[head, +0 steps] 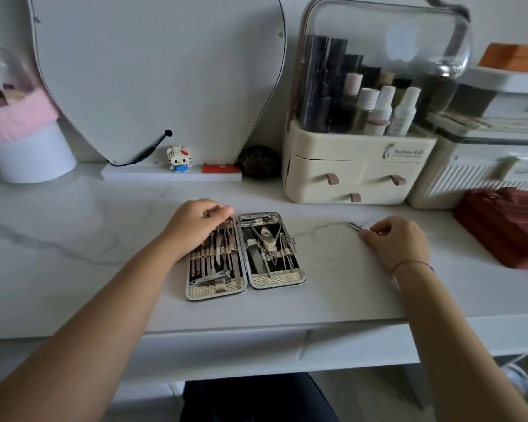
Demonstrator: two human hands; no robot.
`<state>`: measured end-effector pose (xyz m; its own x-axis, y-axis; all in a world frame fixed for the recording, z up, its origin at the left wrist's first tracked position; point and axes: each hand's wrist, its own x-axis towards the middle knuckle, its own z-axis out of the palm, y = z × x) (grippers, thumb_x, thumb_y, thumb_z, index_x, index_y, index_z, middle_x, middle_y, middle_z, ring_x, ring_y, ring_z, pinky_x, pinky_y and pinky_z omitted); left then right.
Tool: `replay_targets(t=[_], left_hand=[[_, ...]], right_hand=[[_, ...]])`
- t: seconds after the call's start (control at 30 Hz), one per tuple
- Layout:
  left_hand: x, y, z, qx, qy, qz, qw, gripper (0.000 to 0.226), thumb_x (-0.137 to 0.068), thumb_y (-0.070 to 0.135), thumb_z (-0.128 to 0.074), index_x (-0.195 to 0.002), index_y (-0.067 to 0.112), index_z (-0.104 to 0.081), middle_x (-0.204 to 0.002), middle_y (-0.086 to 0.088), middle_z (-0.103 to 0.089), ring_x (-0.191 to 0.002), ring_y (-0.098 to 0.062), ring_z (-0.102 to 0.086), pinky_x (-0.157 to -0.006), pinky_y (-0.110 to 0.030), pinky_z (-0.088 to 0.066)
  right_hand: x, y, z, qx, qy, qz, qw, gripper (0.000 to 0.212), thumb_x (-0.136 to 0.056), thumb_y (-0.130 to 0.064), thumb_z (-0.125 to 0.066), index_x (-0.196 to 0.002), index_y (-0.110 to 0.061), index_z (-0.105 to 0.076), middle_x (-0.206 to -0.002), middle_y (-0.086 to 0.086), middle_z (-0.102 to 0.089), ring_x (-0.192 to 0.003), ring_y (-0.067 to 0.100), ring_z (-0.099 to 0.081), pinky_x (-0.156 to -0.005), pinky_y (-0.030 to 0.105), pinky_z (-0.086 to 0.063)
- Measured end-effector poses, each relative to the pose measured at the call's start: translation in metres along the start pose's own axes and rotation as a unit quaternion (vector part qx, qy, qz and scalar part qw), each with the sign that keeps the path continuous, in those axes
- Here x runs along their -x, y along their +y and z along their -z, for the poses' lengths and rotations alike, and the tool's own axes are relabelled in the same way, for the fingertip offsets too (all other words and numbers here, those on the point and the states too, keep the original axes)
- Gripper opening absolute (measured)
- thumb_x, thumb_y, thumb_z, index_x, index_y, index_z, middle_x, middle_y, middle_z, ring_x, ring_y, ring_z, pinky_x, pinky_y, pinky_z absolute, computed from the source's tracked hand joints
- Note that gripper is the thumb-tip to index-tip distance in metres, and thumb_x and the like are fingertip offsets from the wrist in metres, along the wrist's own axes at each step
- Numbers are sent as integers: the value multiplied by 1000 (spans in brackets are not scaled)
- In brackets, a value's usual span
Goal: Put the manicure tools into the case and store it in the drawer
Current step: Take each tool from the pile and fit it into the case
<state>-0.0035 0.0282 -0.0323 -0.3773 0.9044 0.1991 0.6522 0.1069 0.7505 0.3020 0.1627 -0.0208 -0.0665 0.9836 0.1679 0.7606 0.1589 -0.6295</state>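
An open manicure case is laid on the desk, its left half covered by the left hand, grip unclear; beside it a metal tool is pinched by the right hand.

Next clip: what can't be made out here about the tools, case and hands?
Head view, small tool in the right hand: mostly hidden by its fingers, type unclear.
Head view, case top-left slots: covered by the left hand.
Head view, organizer drawers: shut, contents hidden.
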Motion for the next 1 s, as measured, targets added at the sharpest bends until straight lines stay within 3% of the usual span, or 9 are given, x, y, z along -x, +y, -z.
replay_targets(t=[0.1,0.23,0.3,0.4,0.57,0.67,0.8,0.9,1.0], left_hand=[[2,3,-1,-8,16,4,1000,34,-92,44,-51,-108,19,-68,-107,4,-66,-98,-10,-59,-78,-20,-43],[11,22,2,-1,54,-18,998,30,-91,40,-54,-110,20,-66,-111,4,-63,-102,-10,-58,-93,-31,-47],[22,44,3,34,17,-39,999,29,-88,42,-57,-110,25,-66,-108,10,-66,-99,-3,-60,-89,-23,-48],[42,71,0,107,-51,-50,992,34,-82,40,-63,-112,25,-67,-104,13,-70,-95,2,-64,-84,-13,-49],[61,67,7,229,-13,9,973,15,-78,15,-73,-92,19,-73,-84,3,-76,-80,-8,-70,-76,-19,-53],[70,63,12,279,0,38,960,14,-78,6,-72,-89,14,-73,-79,-1,-75,-74,-10,-71,-70,-18,-53],[79,62,17,260,8,56,964,15,-78,4,-72,-88,15,-73,-81,-4,-75,-76,-14,-71,-71,-21,-56],[82,62,24,266,5,85,960,14,-80,3,-70,-91,11,-72,-77,0,-74,-70,-8,-70,-63,-14,-52],[83,60,31,276,6,120,954,10,-82,5,-68,-86,14,-72,-68,3,-72,-62,-5,-64,-60,-14,-50]], right_hand=[[4,-2,0,-16,-2,29,999,12,-76,-25,-71,-78,-15,-65,-76,1,-60,-78,22,-55,-69,27,-37],[26,-28,-2,-158,-52,103,981,10,-74,-19,-75,-76,-15,-66,-69,-3,-64,-64,11,-57,-59,18,-44],[44,-53,-8,-223,-90,153,958,11,-73,-15,-76,-75,-15,-65,-67,-5,-63,-57,3,-54,-57,11,-43],[70,-87,-21,-318,-141,178,921,13,-73,-12,-77,-74,-13,-65,-62,-5,-61,-55,2,-51,-56,13,-43],[90,-113,-31,-485,-220,111,839,7,-78,-2,-69,-81,-4,-64,-70,5,-65,-58,7,-56,-61,17,-49],[96,-119,-37,-452,-232,134,851,5,-82,-6,-67,-85,-4,-64,-73,6,-65,-63,8,-57,-64,20,-50],[96,-126,-38,-242,-185,277,911,8,-79,-19,-71,-80,-26,-68,-81,-4,-67,-71,6,-57,-71,19,-46],[97,-129,-33,-233,-175,311,905,7,-78,-24,-72,-77,-28,-67,-87,-4,-62,-75,-1,-53,-70,7,-39],[100,-129,-35,-197,-94,356,909,7,-81,-25,-69,-82,-19,-65,-83,-6,-57,-76,3,-51,-69,9,-39]])
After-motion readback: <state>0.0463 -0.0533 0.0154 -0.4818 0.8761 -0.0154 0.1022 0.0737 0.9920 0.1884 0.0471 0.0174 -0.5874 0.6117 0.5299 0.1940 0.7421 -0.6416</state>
